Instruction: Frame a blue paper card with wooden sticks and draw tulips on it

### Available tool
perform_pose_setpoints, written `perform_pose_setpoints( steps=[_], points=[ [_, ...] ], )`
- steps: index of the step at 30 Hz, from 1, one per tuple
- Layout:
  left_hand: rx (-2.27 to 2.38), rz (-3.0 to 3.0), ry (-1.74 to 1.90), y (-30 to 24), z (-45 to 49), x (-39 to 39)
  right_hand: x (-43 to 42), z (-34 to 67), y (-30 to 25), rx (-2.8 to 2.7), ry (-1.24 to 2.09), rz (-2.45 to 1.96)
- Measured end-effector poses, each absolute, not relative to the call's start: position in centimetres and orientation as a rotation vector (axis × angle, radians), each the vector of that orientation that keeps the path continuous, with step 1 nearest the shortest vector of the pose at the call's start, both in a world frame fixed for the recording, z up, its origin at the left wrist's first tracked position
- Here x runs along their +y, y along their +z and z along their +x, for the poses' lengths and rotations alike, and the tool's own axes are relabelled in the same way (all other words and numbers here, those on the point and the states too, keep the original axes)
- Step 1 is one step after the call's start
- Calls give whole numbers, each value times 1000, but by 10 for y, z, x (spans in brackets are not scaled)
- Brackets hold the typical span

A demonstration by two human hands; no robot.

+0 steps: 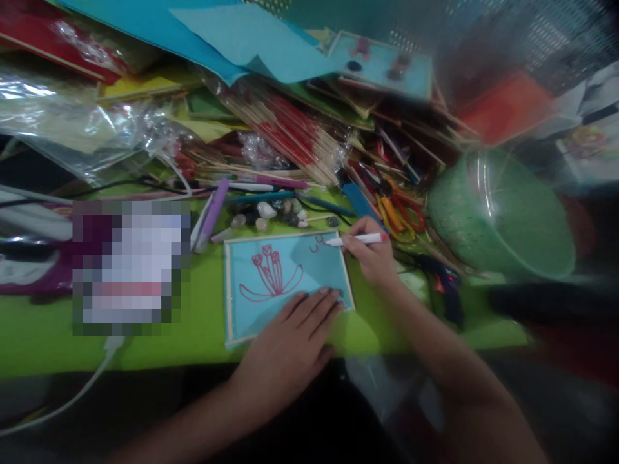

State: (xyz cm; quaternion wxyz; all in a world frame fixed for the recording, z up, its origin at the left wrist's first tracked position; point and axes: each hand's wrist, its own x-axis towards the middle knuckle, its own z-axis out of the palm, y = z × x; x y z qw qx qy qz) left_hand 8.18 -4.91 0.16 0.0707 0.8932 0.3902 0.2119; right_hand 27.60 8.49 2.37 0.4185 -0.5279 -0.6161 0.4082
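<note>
A light-blue card with a pale stick frame lies on the green tabletop. Red lines on it form a bunch of flowers with two long leaves, plus small curved marks near the upper right corner. My right hand pinches a white marker with a red end, its tip touching or just above the card by those marks. Fingers extended, my left hand lies flat across the card's lower right part and holds nothing.
Pebbles and several pens lie just behind the card. Orange-handled scissors, a glue gun and a green basket stand to the right. A blurred-out device with a white cable is at left. Bundled sticks and coloured sheets pile up behind.
</note>
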Motion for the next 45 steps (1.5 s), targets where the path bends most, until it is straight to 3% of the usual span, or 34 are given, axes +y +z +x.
perform_pose_setpoints(
  steps=[45],
  points=[
    [1158,2718,663,2,82,-47,87,274,27,-1550,930,-1303]
  ],
)
